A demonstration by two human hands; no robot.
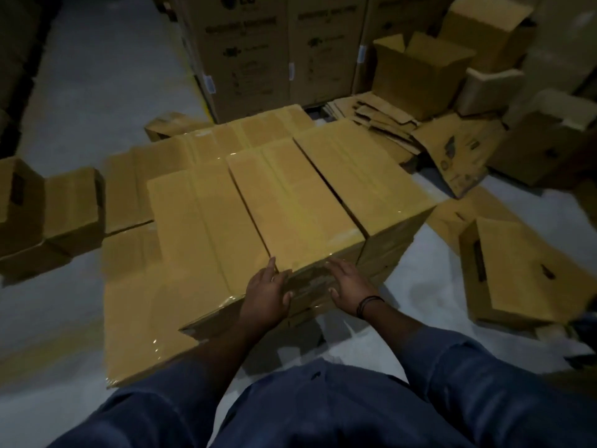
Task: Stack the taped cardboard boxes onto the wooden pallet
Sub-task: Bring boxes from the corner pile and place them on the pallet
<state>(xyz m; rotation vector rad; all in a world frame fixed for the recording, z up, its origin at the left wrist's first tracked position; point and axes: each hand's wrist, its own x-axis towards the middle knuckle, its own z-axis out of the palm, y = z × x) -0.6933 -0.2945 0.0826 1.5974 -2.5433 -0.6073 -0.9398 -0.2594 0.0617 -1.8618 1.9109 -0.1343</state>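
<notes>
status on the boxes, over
Both open: left hand, right hand, on near end of middle taped box. Box level in top row. Can't see pallet. Floor right: open carton, apart.

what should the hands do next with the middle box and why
Probably a short push away, to seat the middle taped brown cardboard box snug. Left hand and right hand lie with straight fingers on its near end, not gripping.

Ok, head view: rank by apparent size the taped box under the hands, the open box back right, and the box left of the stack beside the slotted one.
1. taped box: largest, also nearest.
2. open box, farther off.
3. left box; near the open box in apparent size, so this order is unsure.
</notes>
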